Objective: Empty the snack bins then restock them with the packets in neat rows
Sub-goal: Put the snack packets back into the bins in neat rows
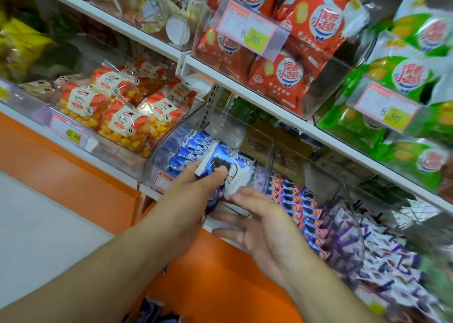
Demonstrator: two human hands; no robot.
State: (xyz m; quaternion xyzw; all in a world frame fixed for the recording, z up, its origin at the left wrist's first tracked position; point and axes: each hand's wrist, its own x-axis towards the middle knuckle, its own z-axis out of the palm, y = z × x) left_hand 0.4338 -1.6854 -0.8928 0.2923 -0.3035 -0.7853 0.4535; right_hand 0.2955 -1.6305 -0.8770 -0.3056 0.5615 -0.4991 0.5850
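Observation:
A clear plastic bin (pixel 161 151) on the lower shelf holds several blue-and-white cookie packets (pixel 186 151) standing in a row. My left hand (pixel 196 190) grips a small stack of the same blue packets (pixel 220 162) at the bin's front edge, thumb on top. My right hand (pixel 255 217) sits just below and to the right with its fingers spread and relaxed, its fingertips near a white packet end (pixel 232 187). Whether it touches the packet is unclear.
Right of this bin is a bin of pink-and-blue packets (pixel 301 205), then one of purple-and-white packets (pixel 372 244). On the left is a bin of orange snack bags (pixel 127 116). The upper shelf (pixel 269 104) carries red and green bags. An orange cabinet front (pixel 220 273) lies below.

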